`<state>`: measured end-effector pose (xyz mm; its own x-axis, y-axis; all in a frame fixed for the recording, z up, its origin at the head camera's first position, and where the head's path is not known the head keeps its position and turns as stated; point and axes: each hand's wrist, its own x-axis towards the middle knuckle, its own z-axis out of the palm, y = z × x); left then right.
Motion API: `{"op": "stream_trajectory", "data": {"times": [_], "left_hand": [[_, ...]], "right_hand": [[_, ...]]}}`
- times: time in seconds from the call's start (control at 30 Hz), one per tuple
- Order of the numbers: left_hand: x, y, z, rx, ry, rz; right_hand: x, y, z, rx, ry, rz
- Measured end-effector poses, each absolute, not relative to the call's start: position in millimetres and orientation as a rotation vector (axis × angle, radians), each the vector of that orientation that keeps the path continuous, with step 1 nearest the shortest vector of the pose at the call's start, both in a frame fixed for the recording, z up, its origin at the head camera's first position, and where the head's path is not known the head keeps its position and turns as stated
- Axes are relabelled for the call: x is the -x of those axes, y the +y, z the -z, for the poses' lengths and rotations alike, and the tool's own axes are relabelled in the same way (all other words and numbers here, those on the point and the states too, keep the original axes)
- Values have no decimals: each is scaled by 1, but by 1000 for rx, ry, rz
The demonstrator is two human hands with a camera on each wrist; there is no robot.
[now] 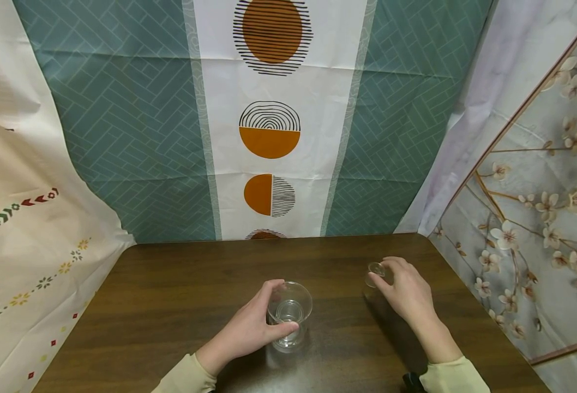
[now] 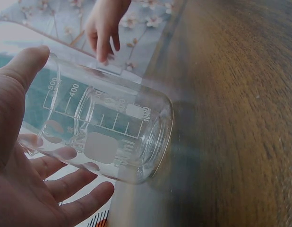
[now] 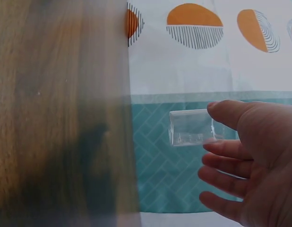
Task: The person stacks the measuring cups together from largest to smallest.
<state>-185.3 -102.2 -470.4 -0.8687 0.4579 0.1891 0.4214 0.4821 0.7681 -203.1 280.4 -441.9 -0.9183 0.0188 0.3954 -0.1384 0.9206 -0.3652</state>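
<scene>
A large clear glass beaker (image 1: pixel 304 300) with white volume marks is near the table's middle. My left hand (image 1: pixel 254 328) grips it round the rim, thumb on one side and fingers on the other. In the left wrist view, a smaller glass beaker (image 2: pixel 83 113) sits nested inside the large one. Whether the large base touches the table I cannot tell. Over to the right, my right hand (image 1: pixel 407 289) pinches a small clear beaker (image 3: pixel 187 127) between thumb and index finger near its rim. That small beaker is held above the table, its base pointing down.
Both hands are over a dark brown wooden table (image 1: pixel 180 295). A green and white patterned cloth (image 1: pixel 136 120) hangs behind its back edge. Cream cloth (image 1: pixel 38 240) hangs at the left and flowered cloth (image 1: pixel 529 218) at the right.
</scene>
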Motion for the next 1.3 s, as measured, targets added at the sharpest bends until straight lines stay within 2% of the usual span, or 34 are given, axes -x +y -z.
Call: {"op": "stream_trajectory", "data": {"times": [1.3], "left_hand": [[185, -102, 470, -789, 2676, -1359]], "right_hand": [[190, 252, 421, -239, -2631, -572]]}}
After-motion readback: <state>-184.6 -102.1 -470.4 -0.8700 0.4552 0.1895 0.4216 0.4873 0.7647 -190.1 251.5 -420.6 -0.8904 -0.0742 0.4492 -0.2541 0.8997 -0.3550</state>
